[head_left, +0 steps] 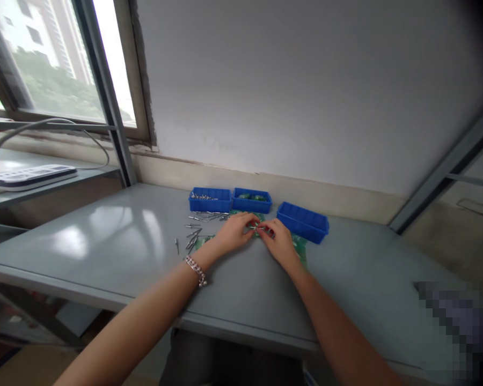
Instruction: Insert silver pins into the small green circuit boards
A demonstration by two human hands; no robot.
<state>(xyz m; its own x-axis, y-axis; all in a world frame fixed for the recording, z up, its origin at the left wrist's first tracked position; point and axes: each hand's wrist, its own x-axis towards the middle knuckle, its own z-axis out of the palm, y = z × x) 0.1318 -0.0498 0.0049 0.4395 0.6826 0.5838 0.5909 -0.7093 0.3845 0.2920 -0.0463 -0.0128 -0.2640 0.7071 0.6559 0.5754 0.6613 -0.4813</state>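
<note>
My left hand (236, 230) and my right hand (279, 238) meet over the table, fingertips pinched together on a small, thin metal piece (254, 228). It resembles the blind rivets (192, 239) lying loose left of my hands, slim pins with a thicker sleeve. Fingers cover most of it. Green plastic packets (300, 247) lie beside my right hand, and others are partly hidden behind and under my left hand. A bracelet circles my left wrist.
Along the wall stand three blue bins: one with metal pins (210, 207), one with green packets (251, 206), and a third (301, 224) on the right. The grey table (116, 236) extends both ways. A white power strip (32, 177) lies on the left shelf.
</note>
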